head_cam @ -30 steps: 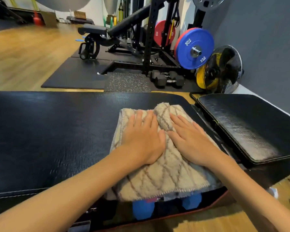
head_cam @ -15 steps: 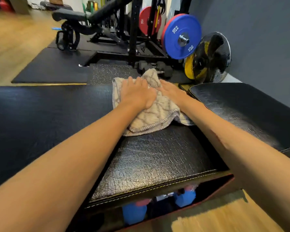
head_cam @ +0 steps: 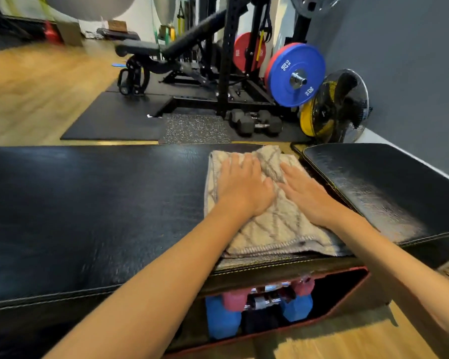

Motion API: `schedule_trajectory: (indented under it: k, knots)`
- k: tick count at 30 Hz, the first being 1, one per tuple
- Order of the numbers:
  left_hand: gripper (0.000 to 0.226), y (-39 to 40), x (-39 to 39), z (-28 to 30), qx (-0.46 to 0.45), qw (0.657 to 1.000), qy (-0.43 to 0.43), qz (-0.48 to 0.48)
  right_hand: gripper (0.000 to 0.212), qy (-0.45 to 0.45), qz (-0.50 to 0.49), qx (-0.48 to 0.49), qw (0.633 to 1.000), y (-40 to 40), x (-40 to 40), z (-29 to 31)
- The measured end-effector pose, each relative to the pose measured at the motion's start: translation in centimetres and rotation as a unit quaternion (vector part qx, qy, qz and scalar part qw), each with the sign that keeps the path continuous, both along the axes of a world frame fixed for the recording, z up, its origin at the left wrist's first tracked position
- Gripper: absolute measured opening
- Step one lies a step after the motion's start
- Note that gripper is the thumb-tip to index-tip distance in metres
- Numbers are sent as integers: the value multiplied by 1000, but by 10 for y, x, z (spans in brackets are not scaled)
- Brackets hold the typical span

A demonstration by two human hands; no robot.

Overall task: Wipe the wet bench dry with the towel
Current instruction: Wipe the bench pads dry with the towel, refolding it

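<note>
A beige towel [head_cam: 275, 229] with a dark diamond pattern lies spread on the right end of the long black padded bench [head_cam: 88, 208]. My left hand [head_cam: 244, 185] presses flat on the towel's left half, fingers together and pointing away from me. My right hand [head_cam: 303, 193] presses flat on its right half. Neither hand grips the cloth; both palms bear down on it. The towel's near edge sits just short of the bench's front seam.
A second black pad [head_cam: 389, 193] angles off to the right, with a dull smeared patch. Blue and pink dumbbells [head_cam: 267, 304] lie under the bench. Beyond the bench stand a squat rack, a blue weight plate [head_cam: 296, 76], black hex dumbbells [head_cam: 254, 123] and a floor fan [head_cam: 340, 107].
The towel and both hands slid from the bench's near edge to its far edge, then came back toward me to the middle-near part. The view also shifted.
</note>
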State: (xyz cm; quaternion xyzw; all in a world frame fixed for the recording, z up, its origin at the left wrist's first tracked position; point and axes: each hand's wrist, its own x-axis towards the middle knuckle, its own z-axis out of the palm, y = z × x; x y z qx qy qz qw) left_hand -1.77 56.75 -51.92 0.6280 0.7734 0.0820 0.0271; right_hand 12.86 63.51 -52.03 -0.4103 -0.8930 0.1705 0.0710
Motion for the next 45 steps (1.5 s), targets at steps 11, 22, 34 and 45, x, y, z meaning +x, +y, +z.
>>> schedule_trajectory:
  k: [11,22,34,45]
  knots:
    - [60,-85,-41,-4,31,999,-23,35,57,-143,18,60,988,-75,-57,5]
    - [66,-217,-168,-11,33,987,-10,156,59,-124,179,69,974,-178,-205,6]
    - [90,-337,-284,-24,20,968,49,246,59,-75,293,52,952,-276,-331,6]
    - [70,-443,-359,-23,21,925,34,378,59,-65,388,48,918,-367,-437,4]
